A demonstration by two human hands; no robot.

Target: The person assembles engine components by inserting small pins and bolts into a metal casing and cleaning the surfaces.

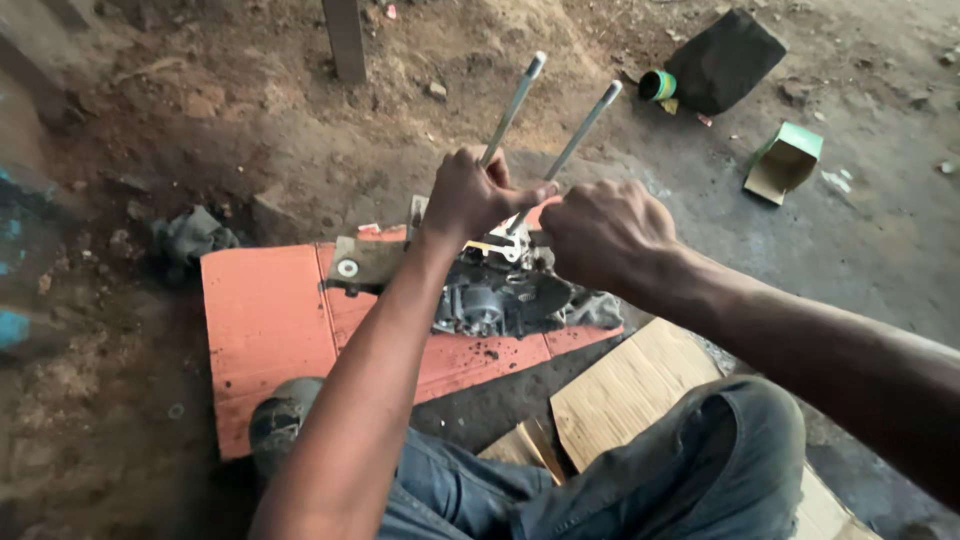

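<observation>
A dark engine casing point(500, 295) lay on an orange sheet point(265, 320), directly beneath both hands. The left hand point(470, 195) was closed around one of two long metal studs point(512, 108). The right hand point(605, 232) was clenched; its contents could not be determined.

Orange-red cardboard sheet point(265, 320), grease-spotted. Engine block point(490, 295) dark grey, oily black in patches. Two studs point(520, 95) were bright silver. Small box point(785, 160) green outside, tan inside. Bag point(725, 60) black. Trousers point(600, 480) faded blue-grey denim. Floor point(250, 120) brown dirt.
</observation>
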